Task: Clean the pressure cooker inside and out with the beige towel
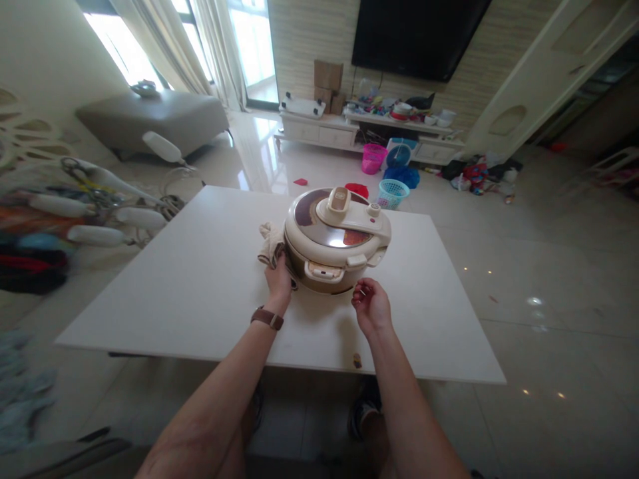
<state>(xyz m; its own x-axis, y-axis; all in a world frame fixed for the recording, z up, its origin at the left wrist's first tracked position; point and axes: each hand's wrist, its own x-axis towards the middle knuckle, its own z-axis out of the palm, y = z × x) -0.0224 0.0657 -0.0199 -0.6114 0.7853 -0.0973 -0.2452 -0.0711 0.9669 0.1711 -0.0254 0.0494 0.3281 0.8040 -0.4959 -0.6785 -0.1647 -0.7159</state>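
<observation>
A cream and brown electric pressure cooker (337, 233) with its lid on stands in the middle of the white table (190, 293). My left hand (278, 276), with a brown watch on the wrist, presses a beige cloth (270, 243) against the cooker's left side, fingers closed on the cloth. My right hand (370, 305) hovers just in front of the cooker's base, fingers curled in loosely, holding nothing that I can see.
A small dark speck (357, 361) lies near the table's front edge. A rack with white-handled utensils (100, 206) stands to the left. Beyond the table are plastic baskets (392, 193) on the floor, a low TV cabinet (349, 130) and a grey sofa (154, 120).
</observation>
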